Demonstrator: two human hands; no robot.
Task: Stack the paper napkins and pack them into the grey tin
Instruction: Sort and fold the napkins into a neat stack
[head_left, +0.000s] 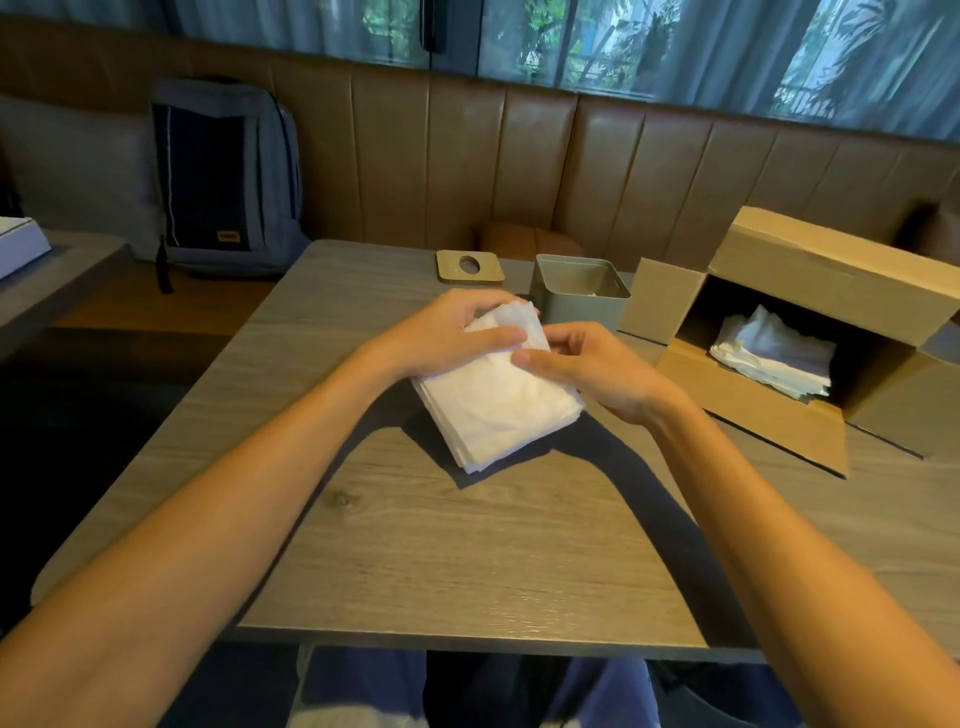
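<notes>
A stack of white paper napkins (498, 410) is held tilted just above the middle of the wooden table (467, 545). My left hand (447, 338) grips its far left edge, and my right hand (587, 369) grips its right side; both thumbs press on the top sheet. The grey tin (582, 306) stands open just behind the stack, with a bit of white showing inside. Its tan lid (470, 266) with a round hole lies flat to the left of the tin. More white napkins (774, 358) lie inside the cardboard box.
An open cardboard box (810, 332) lies on its side at the right of the table, flaps spread toward me. A grey backpack (228, 176) leans on the brown bench behind. Another table edge (57, 280) is at far left.
</notes>
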